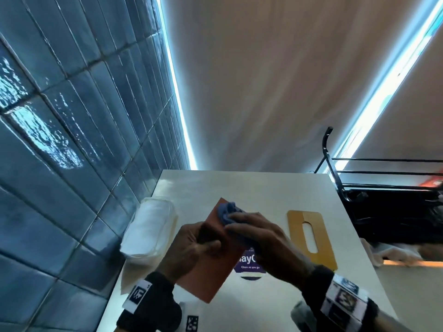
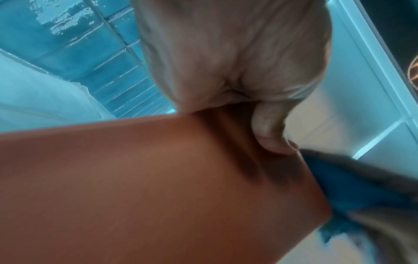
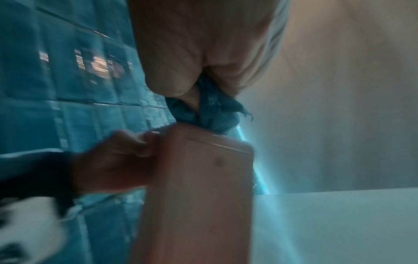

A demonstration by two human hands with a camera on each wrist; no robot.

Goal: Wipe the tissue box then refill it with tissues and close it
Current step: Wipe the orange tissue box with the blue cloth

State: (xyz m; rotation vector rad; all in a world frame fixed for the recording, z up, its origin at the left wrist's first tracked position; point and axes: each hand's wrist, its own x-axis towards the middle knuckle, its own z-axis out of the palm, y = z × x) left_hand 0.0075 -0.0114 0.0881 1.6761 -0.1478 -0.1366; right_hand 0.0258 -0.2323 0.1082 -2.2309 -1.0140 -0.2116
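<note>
While the left hand [image 1: 191, 250] grips the brown tissue box [image 1: 211, 271] lifted over the worktop's [image 1: 275, 188] middle, the right hand [image 1: 263, 238] presses a bunched blue cloth [image 1: 227, 210] against it. Lid [image 1: 311, 238] lies toward the right edge, tissues pack [image 1: 151, 228] at the left edge.

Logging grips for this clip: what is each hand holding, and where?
Left hand grips the orange-brown tissue box by its long side edge. Right hand holds a bunched blue cloth against the box's upper end.
</note>
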